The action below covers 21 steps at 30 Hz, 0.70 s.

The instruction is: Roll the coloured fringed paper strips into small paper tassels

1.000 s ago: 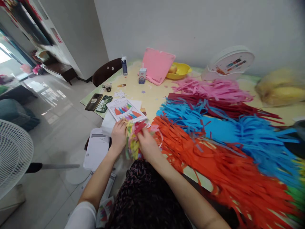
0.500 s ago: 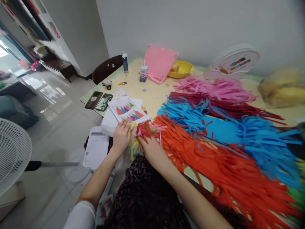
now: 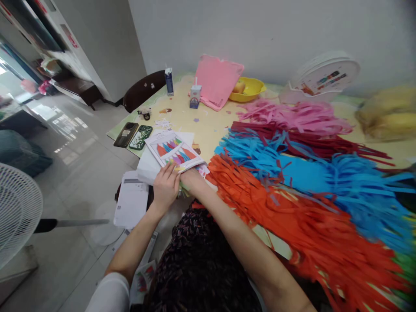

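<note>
A white bag or sleeve with a printed picture of colourful tassels [image 3: 177, 149] lies at the table's near left edge. My left hand [image 3: 166, 181] grips its near edge, fingers closed over the top. Past the wrist, my right hand [image 3: 191, 180] goes in under the printed front, so its fingers are hidden. Bits of pale green and yellow fringe [image 3: 184, 190] show below my right wrist, and some pink strips [image 3: 203, 170] stick out beside it. Whether my right hand holds any of the fringe cannot be seen.
Orange fringe [image 3: 276, 216], blue fringe [image 3: 302, 173], dark red strips [image 3: 325, 145] and pink fringe [image 3: 299, 119] cover the table's right side. Two phones [image 3: 141, 137], a drink carton [image 3: 195, 96], a pink tablet case [image 3: 217, 82] and a yellow bowl [image 3: 251, 92] stand beyond. A fan [image 3: 19, 212] is at left.
My right hand has moved forward, under the printed front, along with the multicoloured fringe, most of which is now out of sight. My left hand stays at the near edge.
</note>
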Tool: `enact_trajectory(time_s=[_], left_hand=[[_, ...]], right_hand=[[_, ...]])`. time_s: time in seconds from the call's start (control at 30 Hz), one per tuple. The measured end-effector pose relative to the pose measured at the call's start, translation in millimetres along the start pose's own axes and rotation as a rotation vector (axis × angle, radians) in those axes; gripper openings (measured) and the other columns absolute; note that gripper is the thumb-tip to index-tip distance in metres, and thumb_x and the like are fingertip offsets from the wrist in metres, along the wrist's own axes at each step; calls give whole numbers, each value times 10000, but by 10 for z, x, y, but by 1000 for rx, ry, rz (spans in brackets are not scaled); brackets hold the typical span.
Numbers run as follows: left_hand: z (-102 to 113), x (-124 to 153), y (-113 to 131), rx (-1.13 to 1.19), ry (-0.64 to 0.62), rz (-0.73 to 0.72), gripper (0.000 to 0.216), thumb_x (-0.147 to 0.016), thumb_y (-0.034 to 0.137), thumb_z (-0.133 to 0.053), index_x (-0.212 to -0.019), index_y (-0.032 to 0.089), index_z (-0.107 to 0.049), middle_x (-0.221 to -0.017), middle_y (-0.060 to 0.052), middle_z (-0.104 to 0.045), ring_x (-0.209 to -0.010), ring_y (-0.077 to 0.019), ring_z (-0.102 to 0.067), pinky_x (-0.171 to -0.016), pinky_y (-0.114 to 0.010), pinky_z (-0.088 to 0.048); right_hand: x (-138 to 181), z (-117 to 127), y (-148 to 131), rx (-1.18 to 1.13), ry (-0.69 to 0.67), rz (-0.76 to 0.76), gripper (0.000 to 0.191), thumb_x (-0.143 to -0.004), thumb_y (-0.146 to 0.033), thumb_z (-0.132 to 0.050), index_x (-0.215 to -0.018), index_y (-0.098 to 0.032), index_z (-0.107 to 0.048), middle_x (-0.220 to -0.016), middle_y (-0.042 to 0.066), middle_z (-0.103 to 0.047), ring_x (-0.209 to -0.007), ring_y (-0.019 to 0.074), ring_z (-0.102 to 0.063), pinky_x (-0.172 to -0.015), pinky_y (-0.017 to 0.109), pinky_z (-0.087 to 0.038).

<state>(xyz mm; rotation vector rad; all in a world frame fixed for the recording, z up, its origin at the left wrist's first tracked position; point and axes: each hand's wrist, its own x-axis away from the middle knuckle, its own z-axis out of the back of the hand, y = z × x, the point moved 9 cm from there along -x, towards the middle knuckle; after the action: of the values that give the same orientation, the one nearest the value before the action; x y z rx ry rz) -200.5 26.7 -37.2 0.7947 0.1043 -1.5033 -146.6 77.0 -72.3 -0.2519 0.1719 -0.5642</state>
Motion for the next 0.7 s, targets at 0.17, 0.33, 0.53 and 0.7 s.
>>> enact_trajectory(time_s=[0.17,0.33,0.53,0.7], left_hand=[[45,14,-38,-95,8,-38,266,-961,189,-483,-1149,140,-665,-1321,-129,-649,-1301,-257,-545,-1094,-448,-460],[35,51,117,-103,6,-38,251,-951,190,-492,-1099,145,-690,-1287,-122,-672,-1254,-268,-579,-1054,-434,-489],[207,-83,151,41,-298,-63,380,-913,387,-598,-1217,165,-651,-1326,-143,-638,-1221,-278,-595,-1052,-441,-478],[499,-414,104,97,-583,-167,864,-757,580,-722,-1466,176,-440,-1596,-191,-297,-1491,-362,-245,-1198,-530,-246]], right_hand=[[182,86,-10,8,38,-21,468,-949,-138,-424,-1403,-88,-529,-1472,205,-486,-1372,361,-425,-1130,528,-348],[141,-52,-46,-16,-34,33,417,-944,-76,-407,-1308,-6,-597,-1301,232,-629,-1248,298,-572,-1135,425,-373],[242,168,90,-5,-32,100,411,-931,-77,-475,-1325,-34,-583,-1314,221,-629,-1213,276,-608,-1072,405,-440],[1095,488,-147,89,-115,366,287,-888,-46,-507,-1007,-120,-757,-975,166,-758,-971,254,-698,-932,376,-522]])
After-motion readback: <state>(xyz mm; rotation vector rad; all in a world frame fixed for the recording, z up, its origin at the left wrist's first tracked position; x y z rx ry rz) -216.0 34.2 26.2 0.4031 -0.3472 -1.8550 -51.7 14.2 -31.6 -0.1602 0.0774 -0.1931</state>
